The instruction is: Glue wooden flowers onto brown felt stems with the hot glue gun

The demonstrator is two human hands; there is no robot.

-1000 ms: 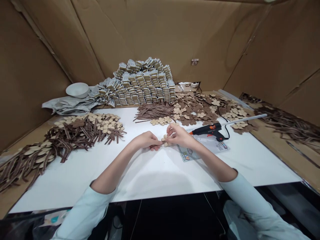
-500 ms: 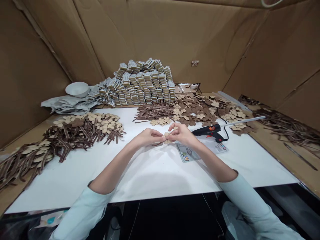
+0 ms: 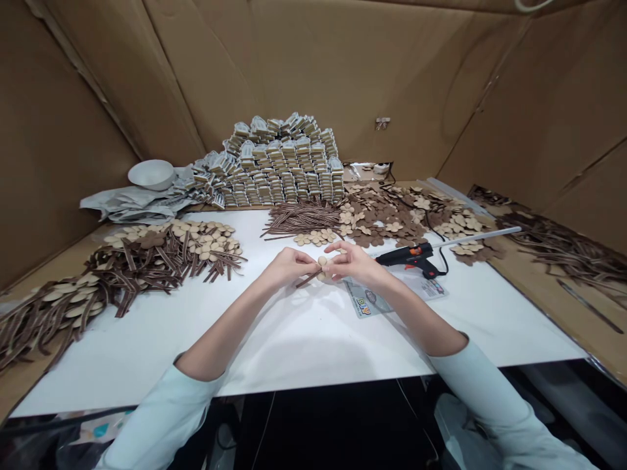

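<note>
While a small cluster of pale wooden discs [image 3: 322, 269] was held between the two hands, just above a white table [image 3: 294, 339], neither hand was open; both were curled and pinched in around it. A thin brown strip [image 3: 307, 281] was gripped in the left hand [image 3: 289, 267] and angled down and away from the cluster, while the discs were pressed from the far side by the bent fingers of the right hand [image 3: 355, 264]. Just beyond the right hand, a black and orange hot glue gun [image 3: 409, 256] was laid beside a printed packet [image 3: 365, 303]. Heaps of brown strips and wooden discs [image 3: 166, 261] were piled to the left, and a bundle of brown strips [image 3: 301, 219] was laid ahead. Stacked small packages [image 3: 274, 160] and a white bowl [image 3: 151, 175] were placed farther back, before a cardboard wall [image 3: 343, 78].
</note>
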